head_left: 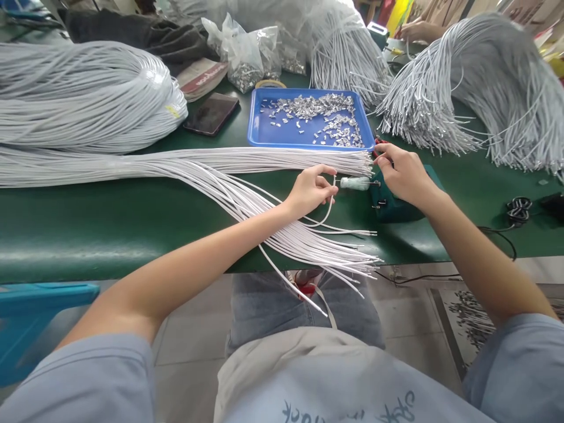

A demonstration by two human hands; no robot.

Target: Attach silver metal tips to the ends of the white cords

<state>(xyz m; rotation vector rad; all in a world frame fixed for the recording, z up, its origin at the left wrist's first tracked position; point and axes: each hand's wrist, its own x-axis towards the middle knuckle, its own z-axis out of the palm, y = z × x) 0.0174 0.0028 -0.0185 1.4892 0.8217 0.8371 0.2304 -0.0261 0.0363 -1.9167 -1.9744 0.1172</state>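
My left hand point(312, 191) is closed in a pinch on one white wire point(329, 205), which curves down from the fingers into a loose fan of wires point(282, 238). Just right of those fingertips lies a tool with a pale translucent handle point(355, 183), its thin metal end reaching a dark green box point(394, 202). Over that box, my right hand point(403, 170) has its thumb and index finger together by the ends of a straight wire bundle point(264, 160). Whatever sits between those fingers is too small to make out. A red-handled item point(380, 141) shows partly behind them.
A blue tray point(252, 132) of small metal terminals stands behind the bundle. Large grey wire coils lie left point(88, 94) and right point(497, 64). A phone point(212, 113), bagged metal parts point(247, 64) and a black cable point(519, 210) are on the green table point(110, 235). Another person's hand point(420, 31) is at the back.
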